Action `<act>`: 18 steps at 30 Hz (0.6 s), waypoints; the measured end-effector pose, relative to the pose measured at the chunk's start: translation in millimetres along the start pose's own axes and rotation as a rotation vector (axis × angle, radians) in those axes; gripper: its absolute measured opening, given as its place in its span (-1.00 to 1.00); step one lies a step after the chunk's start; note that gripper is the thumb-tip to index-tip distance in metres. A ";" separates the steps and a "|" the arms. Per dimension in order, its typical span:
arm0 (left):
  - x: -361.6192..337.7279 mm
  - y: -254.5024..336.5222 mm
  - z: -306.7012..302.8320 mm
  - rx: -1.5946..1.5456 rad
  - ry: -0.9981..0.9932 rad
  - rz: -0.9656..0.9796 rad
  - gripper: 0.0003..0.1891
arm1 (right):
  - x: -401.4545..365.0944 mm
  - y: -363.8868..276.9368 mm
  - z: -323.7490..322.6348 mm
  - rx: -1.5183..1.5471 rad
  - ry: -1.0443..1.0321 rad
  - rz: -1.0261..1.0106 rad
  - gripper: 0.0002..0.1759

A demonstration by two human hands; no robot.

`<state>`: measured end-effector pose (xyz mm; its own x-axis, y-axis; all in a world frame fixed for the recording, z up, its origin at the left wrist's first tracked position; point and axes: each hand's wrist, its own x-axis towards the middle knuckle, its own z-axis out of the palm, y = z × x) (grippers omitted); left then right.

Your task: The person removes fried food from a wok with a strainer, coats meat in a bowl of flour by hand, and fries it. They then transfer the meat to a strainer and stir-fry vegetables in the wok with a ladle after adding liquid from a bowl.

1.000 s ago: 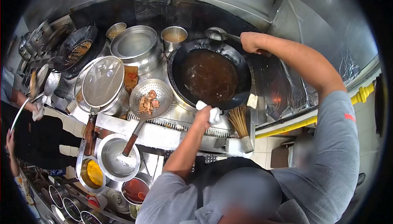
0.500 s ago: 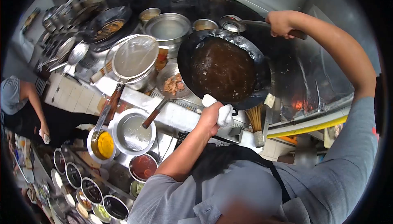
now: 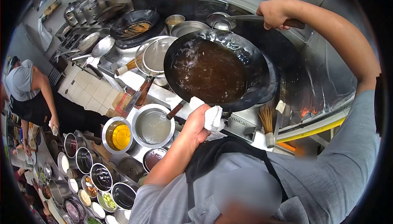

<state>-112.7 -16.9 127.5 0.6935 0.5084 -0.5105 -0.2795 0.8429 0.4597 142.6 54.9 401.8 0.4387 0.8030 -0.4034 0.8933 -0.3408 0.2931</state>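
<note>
A big black wok (image 3: 258, 72) holding dark brown liquid is tilted toward the left above the stove. My left hand (image 3: 199, 121) is closed around a folded white cloth (image 3: 213, 119) at the wok's near edge; the grip on the wok itself is hidden. Up at the right, my right hand (image 3: 274, 14) is wrapped round the wooden handle of a metal ladle (image 3: 245, 18). The ladle's bowl is at the wok's far loop handle (image 3: 221, 25); whether they touch is hard to tell.
Strainers (image 3: 160, 54) and a metal pot (image 3: 190, 28) stand left of the wok. A bamboo brush (image 3: 268, 128) lies at the right. Pots of yellow oil (image 3: 119, 136) and cloudy liquid (image 3: 153, 126) sit nearer. Flames (image 3: 306, 112) show at the right. A co-worker (image 3: 30, 85) stands far left.
The wok has shifted left with my left hand and now covers the plate of food scraps. My right hand and the ladle have moved slightly left and up in view. The camera's view has turned too.
</note>
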 end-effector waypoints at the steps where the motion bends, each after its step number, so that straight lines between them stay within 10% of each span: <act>1: -2.3 2.5 -3.8 -0.004 0.002 0.013 -0.85 | 2.2 -2.5 -3.8 -0.005 0.010 -0.009 -0.70; 18: -35.1 35.3 -38.1 -0.098 0.005 -0.009 -0.77 | 36.9 -64.1 -36.8 0.044 -0.123 -0.091 -0.81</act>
<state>-172.3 1.8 134.0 0.6933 0.5014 -0.5176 -0.3374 0.8605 0.3817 97.9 124.4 400.0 0.3621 0.7663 -0.5307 0.9321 -0.2925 0.2136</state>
